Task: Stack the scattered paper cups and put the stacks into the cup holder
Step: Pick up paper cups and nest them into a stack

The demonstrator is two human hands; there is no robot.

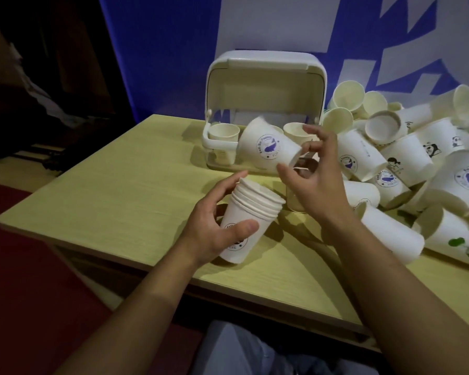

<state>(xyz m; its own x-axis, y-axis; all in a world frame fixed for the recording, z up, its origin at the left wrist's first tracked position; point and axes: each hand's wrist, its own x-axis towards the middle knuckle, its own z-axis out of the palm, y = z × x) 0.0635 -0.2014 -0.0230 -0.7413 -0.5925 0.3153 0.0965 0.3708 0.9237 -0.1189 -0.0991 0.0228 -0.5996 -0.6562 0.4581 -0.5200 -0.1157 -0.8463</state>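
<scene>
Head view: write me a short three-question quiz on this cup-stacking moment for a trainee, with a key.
1. True or false: the left hand holds a stack of nested cups upright above the table.
2. The single whale-print cup at the right hand is: A) upright, B) tipped on its side with its base toward the fingers, C) already nested in the stack.
3. Fill in: the cup holder has its lid ____, and cups stand inside it.

Key: 1 true. 2 B. 3 open: the lid is raised, and at least two cups show inside. The loose pile of cups lies to the right of the holder.
</scene>
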